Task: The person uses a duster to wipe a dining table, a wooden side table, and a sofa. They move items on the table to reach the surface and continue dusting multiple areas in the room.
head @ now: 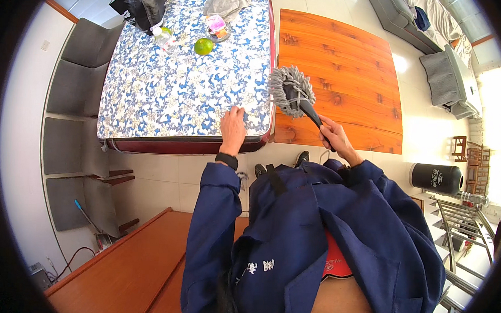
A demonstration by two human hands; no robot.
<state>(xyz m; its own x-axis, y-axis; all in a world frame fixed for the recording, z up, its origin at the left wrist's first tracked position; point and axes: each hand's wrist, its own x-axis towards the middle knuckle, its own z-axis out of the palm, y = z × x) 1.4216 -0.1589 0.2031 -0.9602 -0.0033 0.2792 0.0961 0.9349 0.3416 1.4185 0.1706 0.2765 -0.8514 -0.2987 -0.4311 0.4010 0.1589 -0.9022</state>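
In my right hand is the black handle of a microfibre duster. Its round grey head of looped strands hangs over the gap between two tables. My left hand, with a black band at the wrist, is over the near right part of a table covered by a blue-and-white floral tablecloth. Its fingers are loosely bent and no object shows in them; whether they touch the cloth is unclear. Right of that table stands a wooden table with an orange-brown top.
Farther back on the cloth are a green citrus fruit, a clear bottle, a glass dish holding packets, a grey cloth and a black bag. Grey chairs line the left wall. A black cylindrical bin stands right.
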